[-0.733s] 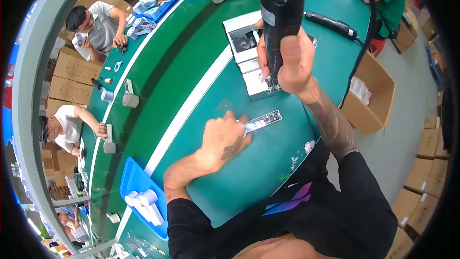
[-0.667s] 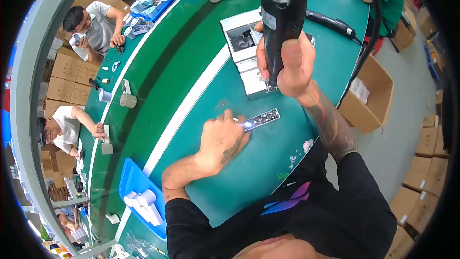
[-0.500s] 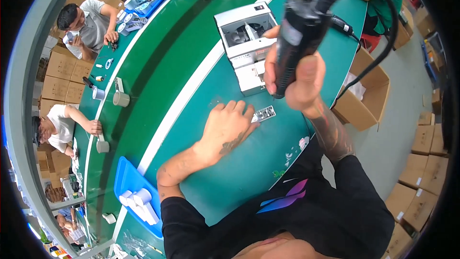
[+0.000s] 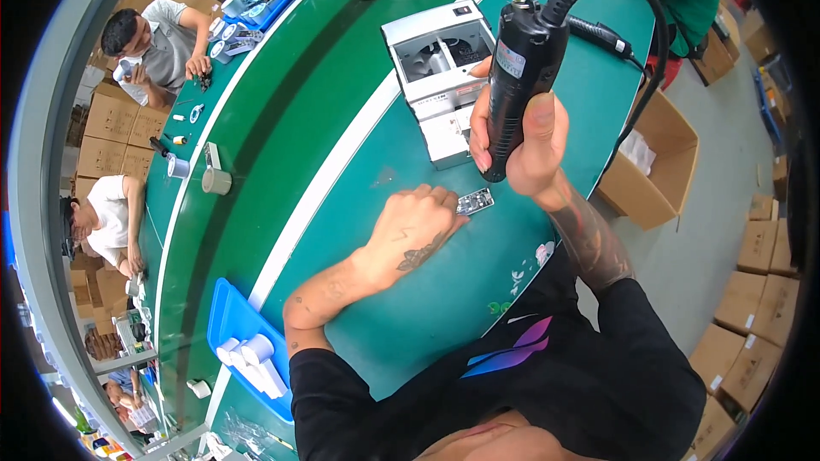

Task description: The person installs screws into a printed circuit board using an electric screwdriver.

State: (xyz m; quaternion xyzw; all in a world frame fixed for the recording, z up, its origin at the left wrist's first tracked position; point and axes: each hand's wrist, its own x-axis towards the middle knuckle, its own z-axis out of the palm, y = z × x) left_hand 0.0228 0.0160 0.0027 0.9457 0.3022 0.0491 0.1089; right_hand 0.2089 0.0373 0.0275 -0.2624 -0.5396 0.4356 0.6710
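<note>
My right hand [image 4: 536,141] grips a black electric screwdriver [image 4: 528,60] upright, its thick cable looping from the top end. The tool's lower end hangs above the table, near a small rectangular electronic part [image 4: 476,201] with a grey and dark face. With curled fingers, my left hand [image 4: 412,226] pinches the near end of that part against the green table. Just beyond the hands stands a white screw feeder [image 4: 440,77] with an open top, a round dark drum inside and a tray at its front.
A blue tray [image 4: 224,307] holding white plastic handsets lies at left. Grey-white devices rest on the green conveyor [image 4: 325,111]. Another black screwdriver [image 4: 602,37] lies at far right, near an open cardboard box [image 4: 653,162]. Co-workers sit across the belt and at upper right.
My right hand with the screwdriver has shifted slightly left and steadied. My left fingers have curled in closer around the part. Across the belt, one person has drawn a hand back from a device.
</note>
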